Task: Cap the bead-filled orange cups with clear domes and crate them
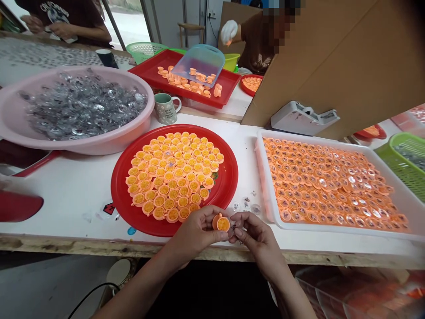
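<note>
Between the fingers of my left hand [199, 228] is a small orange toy cup [222, 224] with a yellow inside, tilted toward me. My right hand [254, 232] is close beside it, its thumb and fingers pinched on a small clear piece with dark marks [233, 230]. Just behind my hands, a round red tray [229, 177] carries many similar cups with yellow insides. To the right, a white rectangular tray [268, 195] is filled with rows of orange cups with shiny, dark-marked tops. Several clear round pieces [246, 203] lie on the table between the trays.
A pink basin [133, 135] of clear, dark-marked pieces stands at left. Behind are a mug [165, 109], a red rectangular tray [212, 101] and a tape dispenser [299, 118] against a cardboard panel [338, 62]. Two people work across the table, one with a white-gloved hand [229, 32].
</note>
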A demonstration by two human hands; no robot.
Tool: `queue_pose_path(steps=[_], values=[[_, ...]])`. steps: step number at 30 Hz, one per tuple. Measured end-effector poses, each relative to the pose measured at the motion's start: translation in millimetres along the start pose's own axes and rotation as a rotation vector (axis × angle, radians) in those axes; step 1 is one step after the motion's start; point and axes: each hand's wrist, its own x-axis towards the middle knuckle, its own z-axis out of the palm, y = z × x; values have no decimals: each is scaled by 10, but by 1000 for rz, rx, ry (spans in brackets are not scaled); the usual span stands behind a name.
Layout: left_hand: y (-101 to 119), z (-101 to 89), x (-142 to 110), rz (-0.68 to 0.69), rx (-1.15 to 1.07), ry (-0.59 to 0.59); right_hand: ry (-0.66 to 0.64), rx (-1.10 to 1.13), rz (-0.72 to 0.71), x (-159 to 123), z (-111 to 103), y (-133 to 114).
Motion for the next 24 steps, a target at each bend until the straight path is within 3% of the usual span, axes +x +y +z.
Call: queue_pose_path(steps=[11,18,24], values=[[-121,-89,37,-37,-42,-19,118,-99,11,-45,-115,5],[-128,-63,24,-47,-116,-139,-40,-146,43,43,-77,-123],[-99,3,10,45,97,-114,68,-248,17,78,42,-63]])
